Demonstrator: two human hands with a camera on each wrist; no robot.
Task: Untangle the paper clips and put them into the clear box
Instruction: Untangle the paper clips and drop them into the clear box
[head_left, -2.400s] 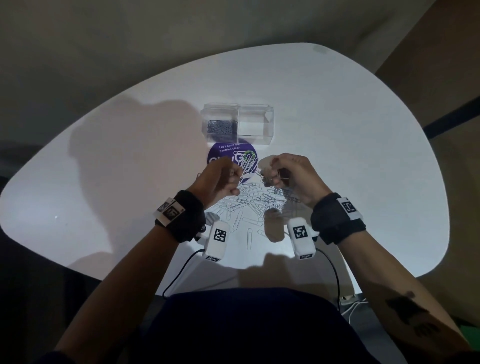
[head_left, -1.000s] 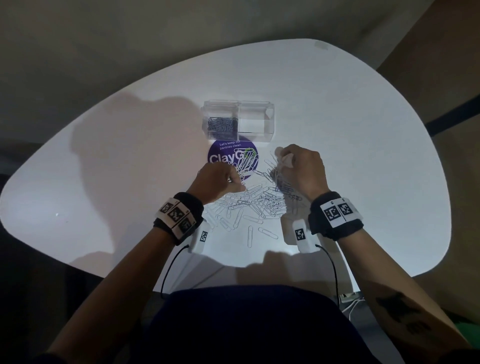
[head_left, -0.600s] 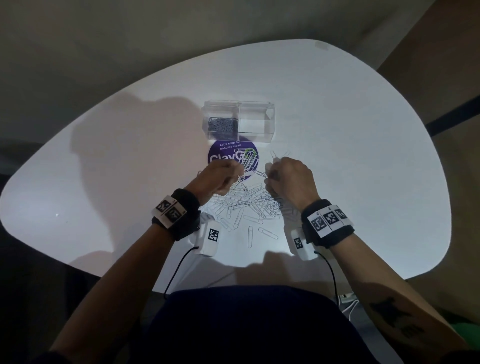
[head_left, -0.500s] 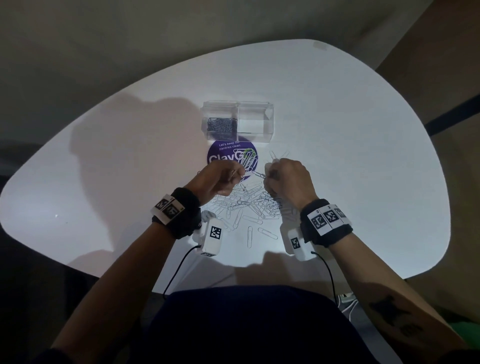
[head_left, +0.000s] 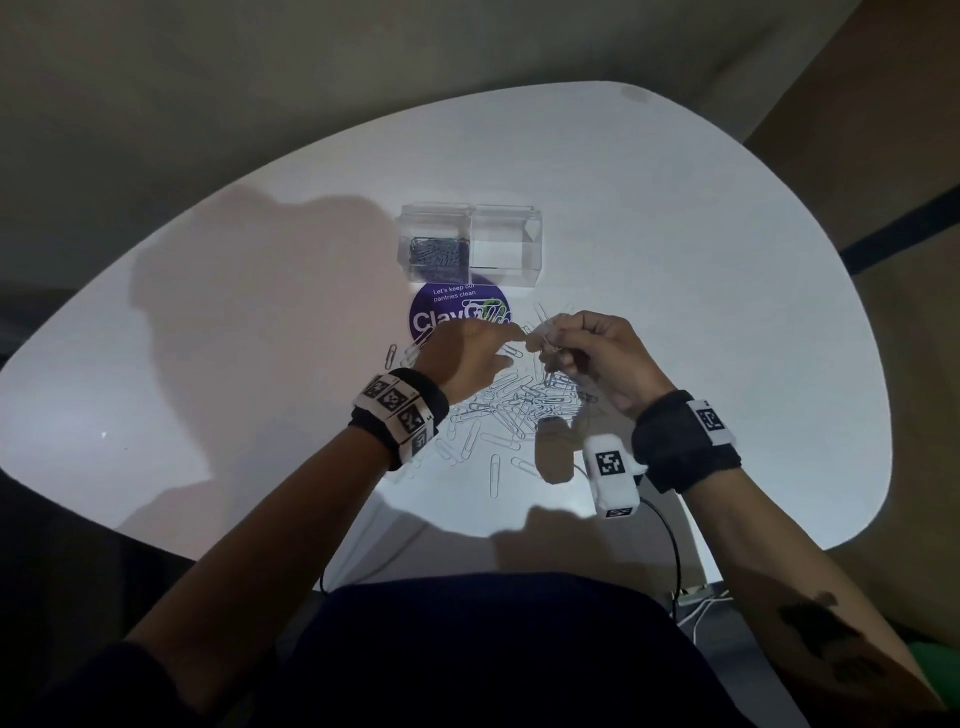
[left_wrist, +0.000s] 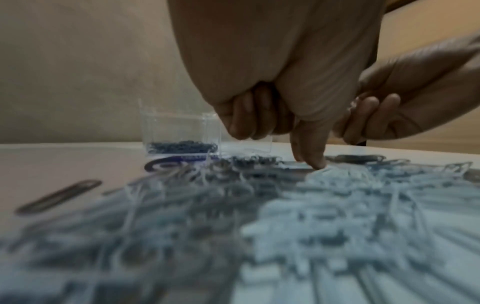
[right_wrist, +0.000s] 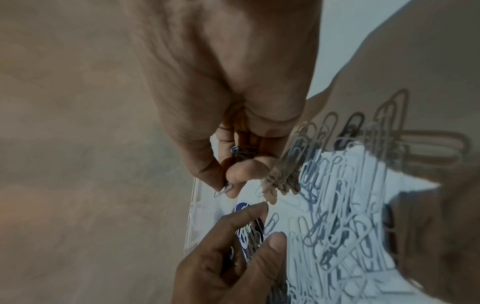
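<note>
A pile of silver paper clips (head_left: 511, 408) lies on the white table (head_left: 727, 312). My right hand (head_left: 551, 339) is raised above the pile. It pinches one clip (right_wrist: 223, 190) between thumb and forefinger, and a tangled bunch of clips (right_wrist: 285, 162) hangs beside it. My left hand (head_left: 511, 338) reaches toward that bunch with forefinger (right_wrist: 246, 216) and thumb (right_wrist: 272, 240) spread apart; I see nothing held between them. Its other fingers (left_wrist: 249, 119) are curled. The clear box (head_left: 470, 244) stands beyond the hands, with clips (left_wrist: 182, 147) in its left compartment.
A round purple sticker (head_left: 447, 314) lies between the box and the pile, partly covered by clips. Loose single clips (head_left: 493, 475) lie toward the table's near edge. Camera cables (head_left: 670, 540) hang off the front edge by my right wrist.
Half a second ago both hands pinched clips stretched between them. The left hand has since straightened its fingers, and the right hand has turned over and lifted the bunch slightly.
</note>
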